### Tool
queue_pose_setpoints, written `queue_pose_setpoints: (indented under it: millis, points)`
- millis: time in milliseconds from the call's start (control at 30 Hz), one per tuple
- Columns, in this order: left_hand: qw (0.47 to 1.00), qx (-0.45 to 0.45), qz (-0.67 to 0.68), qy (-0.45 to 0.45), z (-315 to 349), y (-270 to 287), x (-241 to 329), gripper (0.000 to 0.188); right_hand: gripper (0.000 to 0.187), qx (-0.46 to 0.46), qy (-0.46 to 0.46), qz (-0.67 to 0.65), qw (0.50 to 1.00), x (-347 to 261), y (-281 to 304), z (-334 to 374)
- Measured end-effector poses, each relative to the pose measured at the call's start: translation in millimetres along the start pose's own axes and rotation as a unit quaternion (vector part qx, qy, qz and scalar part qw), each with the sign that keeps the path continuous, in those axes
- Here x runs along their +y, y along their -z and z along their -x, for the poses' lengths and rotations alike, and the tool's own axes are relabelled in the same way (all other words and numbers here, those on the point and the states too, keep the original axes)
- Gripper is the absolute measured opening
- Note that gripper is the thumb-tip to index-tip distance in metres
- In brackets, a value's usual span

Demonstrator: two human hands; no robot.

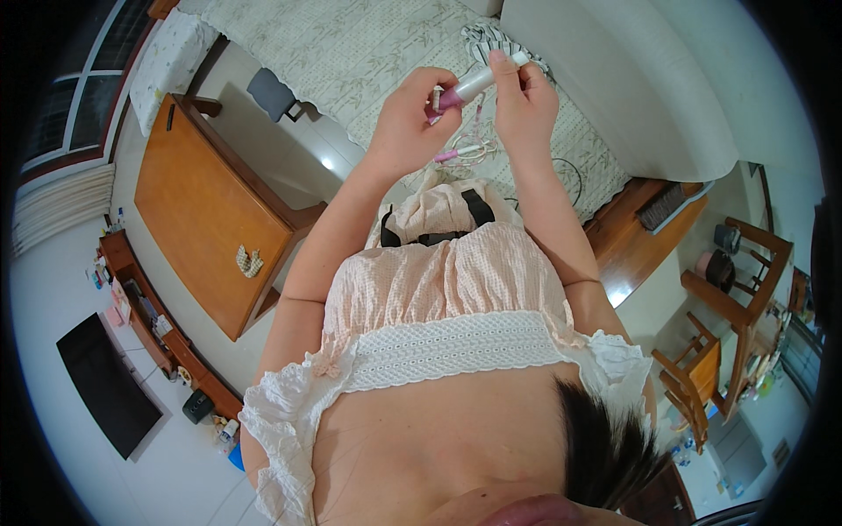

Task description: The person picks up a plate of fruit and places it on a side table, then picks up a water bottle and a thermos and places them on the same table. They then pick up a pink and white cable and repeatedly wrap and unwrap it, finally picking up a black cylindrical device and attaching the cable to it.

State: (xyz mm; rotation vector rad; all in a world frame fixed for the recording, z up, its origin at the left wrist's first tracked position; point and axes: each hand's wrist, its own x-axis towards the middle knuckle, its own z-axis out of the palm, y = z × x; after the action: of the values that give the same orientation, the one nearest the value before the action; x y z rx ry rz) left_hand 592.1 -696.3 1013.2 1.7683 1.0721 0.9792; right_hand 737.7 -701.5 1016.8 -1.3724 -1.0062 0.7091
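Observation:
Both hands hold one slim pink-and-white cylinder (474, 85) slantwise above the patterned sofa cover. My left hand (408, 123) curls around its lower pink end. Near the upper end, where there is a white tip, my right hand (528, 103) grips it with the thumb along the tube. Its exact kind cannot be made out. Below and between the hands, a small pink-and-white stick (456, 153) lies among loops of pale cord on the cover. Just beyond the right hand is a crumpled black-and-white striped cloth (491, 39).
The patterned sofa cover (351, 53) spreads in front, with a pale backrest (614, 79) at right. A thin dark cable (579, 180) lies beside my right forearm. To the left stand a wooden table (206, 206) and a grey stool (273, 94); a wooden bench (649, 228) is at right.

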Motion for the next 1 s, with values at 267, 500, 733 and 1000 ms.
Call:
queue_pose_setpoints:
  millis: [267, 500, 733, 1000]
  points:
    - [0.998, 0.050, -0.001, -0.037, -0.3, 1.1, -8.9, 0.027, 0.027, -0.086, 0.021, -0.050, 0.995, -3.6, -8.9, 16.9]
    - [0.991, 0.058, 0.119, -0.030, 2.7, -3.2, -14.2, 0.032, 0.033, -0.129, 0.040, -0.163, 0.977, 0.4, -11.0, 20.9]
    - [0.948, -0.040, 0.309, 0.060, -1.9, 15.4, -11.0, 0.035, 0.020, -0.213, -0.006, -0.167, 0.963, 5.3, -6.3, 20.7]
    - [0.931, -0.052, 0.352, 0.087, 0.3, 17.5, -5.2, 0.034, 0.010, -0.252, -0.067, -0.214, 0.941, 0.5, 4.9, 5.7]
